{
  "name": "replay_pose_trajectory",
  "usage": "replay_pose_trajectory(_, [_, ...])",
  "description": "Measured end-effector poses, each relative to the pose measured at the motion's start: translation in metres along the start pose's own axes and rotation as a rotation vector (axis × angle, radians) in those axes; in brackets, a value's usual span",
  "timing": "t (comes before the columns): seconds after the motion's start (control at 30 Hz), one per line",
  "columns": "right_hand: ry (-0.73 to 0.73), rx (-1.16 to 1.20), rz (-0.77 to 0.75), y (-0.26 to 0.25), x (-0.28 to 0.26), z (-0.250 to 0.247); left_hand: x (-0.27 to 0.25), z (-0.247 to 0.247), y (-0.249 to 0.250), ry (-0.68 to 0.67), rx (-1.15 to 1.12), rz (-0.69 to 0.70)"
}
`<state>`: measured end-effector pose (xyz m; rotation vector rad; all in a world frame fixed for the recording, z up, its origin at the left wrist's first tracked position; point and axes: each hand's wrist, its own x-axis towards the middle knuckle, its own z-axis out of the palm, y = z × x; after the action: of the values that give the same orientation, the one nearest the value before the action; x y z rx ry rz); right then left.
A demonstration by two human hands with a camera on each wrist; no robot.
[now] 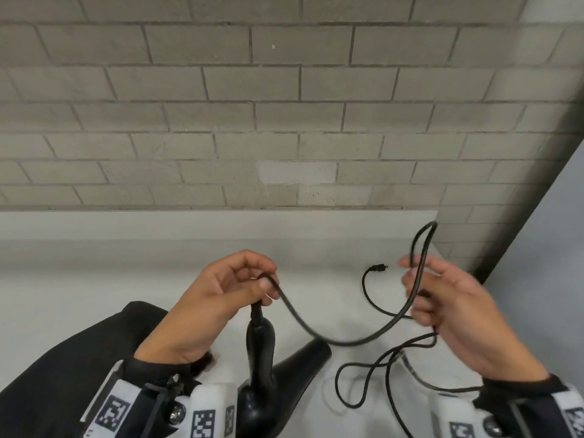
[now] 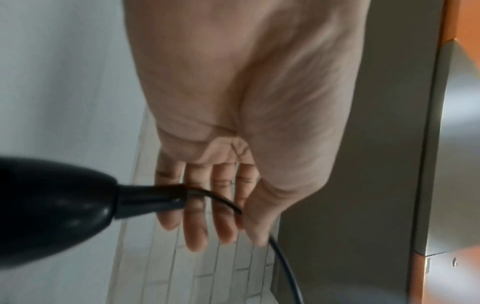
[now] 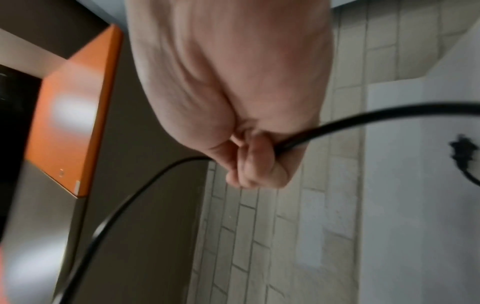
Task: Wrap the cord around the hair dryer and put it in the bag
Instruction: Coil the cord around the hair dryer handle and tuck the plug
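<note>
- The hair dryer (image 1: pixel 262 368) is black and glossy, near the front edge of the worktop (image 1: pixel 94 279), handle end raised toward the left hand, nozzle pointing right; whether its body rests on the surface I cannot tell.
- The cord (image 1: pixel 316 333) is thin and black — it leaves the strain relief at the handle end, sags in a curve between the two hands, rises in a tall loop above the right hand, and spills in loose coils toward the worktop's front right corner.
- The plug (image 1: pixel 379 267) lies on the worktop toward its right edge, between the hands and just left of the right one.
- The left hand (image 1: pixel 221 298) has its fingers curled, pinching the cord right where it meets the handle; the left wrist view shows the cord passing across the fingers (image 2: pixel 223 205).
- The right hand (image 1: pixel 442 308) is loosely curled around the cord; the right wrist view shows its fingers (image 3: pixel 257 164) closed on it.
- The worktop is pale grey and matte, its back edge against a wall of grey brick-shaped tiles (image 1: pixel 284 105).
- An orange-edged panel (image 3: pixel 72 115) shows at the side in the wrist views.
</note>
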<state>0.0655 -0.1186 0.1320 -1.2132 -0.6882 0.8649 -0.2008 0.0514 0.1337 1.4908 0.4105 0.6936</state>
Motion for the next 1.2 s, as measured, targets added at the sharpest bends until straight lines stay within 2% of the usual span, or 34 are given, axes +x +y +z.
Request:
replay_pose_trajectory(0.13, [0.163,-0.099,-0.042,-0.018,0.004,-0.019,-0.002,-0.007,0.004,0.016,0.195,0.082])
replay_pose_trajectory(0.27, [0.159,-0.282,0.007,-0.008,0.006,-0.020,-0.002,-0.004,0.008,-0.062,0.273,0.070])
replay_pose_trajectory(0.4, [0.136,-0.461,0.002,0.017,0.005,-0.006,0.000,0.006,0.007,-0.085,-0.021,0.022])
replay_pose_trajectory(0.5, [0.058,-0.481,0.005,0.035,0.002,0.007,0.002,0.011,0.004,-0.015,-0.270,-0.022])
replay_pose_trajectory(0.57, [-0.019,-0.545,-0.023,0.045,-0.003,0.017,0.004,0.013,0.003,0.024,-0.356,-0.054])
replay_pose_trajectory(0.67, [-0.078,-0.630,-0.123,0.058,-0.007,0.033,0.006,0.014,0.003,0.036,-0.408,-0.090])
replay_pose_trajectory(0.8, [-0.050,-0.666,-0.304,0.073,-0.007,0.055,0.007,0.014,0.002,-0.038,-0.454,-0.106])
replay_pose_trajectory(0.93, [-0.044,-0.618,-0.593,0.067,-0.006,0.070,0.009,0.015,0.001,-0.130,-0.454,-0.101])
replay_pose_trajectory(1.07, [-0.053,-0.435,-0.745,0.044,-0.013,0.073,0.012,0.012,0.002,-0.026,-0.305,-0.034])
replay_pose_trajectory(1.13, [-0.074,-0.355,-0.733,0.028,-0.022,0.074,0.015,0.012,0.001,0.031,-0.151,-0.001])
replay_pose_trajectory(1.2, [-0.085,-0.304,-0.726,0.010,-0.027,0.078,0.017,0.019,0.000,0.023,-0.001,0.020])
